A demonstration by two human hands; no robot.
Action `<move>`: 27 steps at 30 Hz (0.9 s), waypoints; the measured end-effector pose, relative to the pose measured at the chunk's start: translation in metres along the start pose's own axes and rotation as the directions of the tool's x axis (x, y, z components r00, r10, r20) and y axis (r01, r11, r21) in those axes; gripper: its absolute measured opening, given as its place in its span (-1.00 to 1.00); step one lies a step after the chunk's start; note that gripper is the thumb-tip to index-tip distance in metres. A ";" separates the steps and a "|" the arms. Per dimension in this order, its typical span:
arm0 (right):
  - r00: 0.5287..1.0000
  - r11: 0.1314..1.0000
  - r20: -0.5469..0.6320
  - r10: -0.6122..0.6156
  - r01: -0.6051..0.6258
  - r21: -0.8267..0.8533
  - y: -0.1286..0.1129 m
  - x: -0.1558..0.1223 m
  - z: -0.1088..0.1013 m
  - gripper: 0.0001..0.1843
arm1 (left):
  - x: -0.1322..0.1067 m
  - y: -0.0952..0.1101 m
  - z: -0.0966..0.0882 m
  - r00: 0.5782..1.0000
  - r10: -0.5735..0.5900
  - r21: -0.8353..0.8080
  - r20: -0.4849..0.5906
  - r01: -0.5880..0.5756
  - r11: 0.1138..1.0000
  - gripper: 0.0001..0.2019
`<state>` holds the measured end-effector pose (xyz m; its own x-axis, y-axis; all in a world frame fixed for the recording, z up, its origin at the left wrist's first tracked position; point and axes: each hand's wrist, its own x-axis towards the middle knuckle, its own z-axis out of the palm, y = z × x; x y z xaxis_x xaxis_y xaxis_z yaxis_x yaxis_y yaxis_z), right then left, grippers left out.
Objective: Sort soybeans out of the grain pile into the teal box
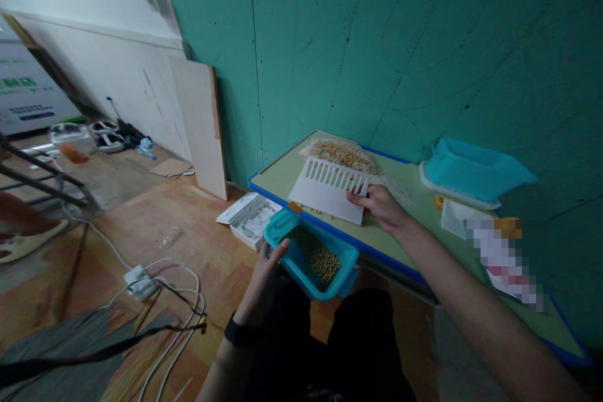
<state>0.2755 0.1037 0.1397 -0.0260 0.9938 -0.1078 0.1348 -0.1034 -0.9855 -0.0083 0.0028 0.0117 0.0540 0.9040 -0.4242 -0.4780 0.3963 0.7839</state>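
My left hand [270, 264] grips the near-left rim of a blue plastic container [347, 255], held just below the table's front edge. Inside it lie green beans [301, 240] and yellow soybeans [326, 264]. My right hand [380, 204] is closed on the right edge of a white slotted scraper [320, 195], whose row of slots faces the wall. Behind the scraper, soybeans [346, 154] mixed with pale grains are spread on the table [277, 182]. A few soybeans lie between the scraper and the table's front edge.
On the table's right stand a blue bin [480, 169] on a white lid and a blurred-out packet [506, 264]. An open white box [249, 226] sits left of the table. Cables and a power strip [140, 282] cross the floor. Another person's foot [28, 239] shows far left.
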 end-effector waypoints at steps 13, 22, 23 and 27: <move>0.999 0.999 -0.002 -0.037 0.037 -0.012 0.008 -0.026 -0.005 -0.30 | -0.004 0.005 0.006 1.000 -0.024 -0.001 -0.019 0.024 1.000 -0.19; 0.988 0.987 -0.075 -0.133 0.125 -0.104 0.013 -0.049 0.004 -0.37 | -0.001 0.003 0.008 1.000 -0.007 -0.027 -0.007 0.007 1.000 -0.18; 0.986 0.986 -0.092 -0.142 0.133 -0.098 0.013 -0.051 0.004 -0.37 | -0.001 0.003 0.008 1.000 -0.010 -0.028 -0.011 0.010 1.000 -0.17; 0.954 0.980 -0.225 -0.198 0.189 -0.061 0.007 -0.045 -0.008 -0.34 | -0.003 0.003 0.008 0.999 -0.016 -0.023 -0.029 0.015 1.000 -0.17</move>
<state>0.2859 0.0582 0.1383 0.1709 0.9777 0.1220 0.1877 0.0892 -0.9782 -0.0025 0.0024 0.0189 0.0362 0.8925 -0.4497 -0.4970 0.4065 0.7667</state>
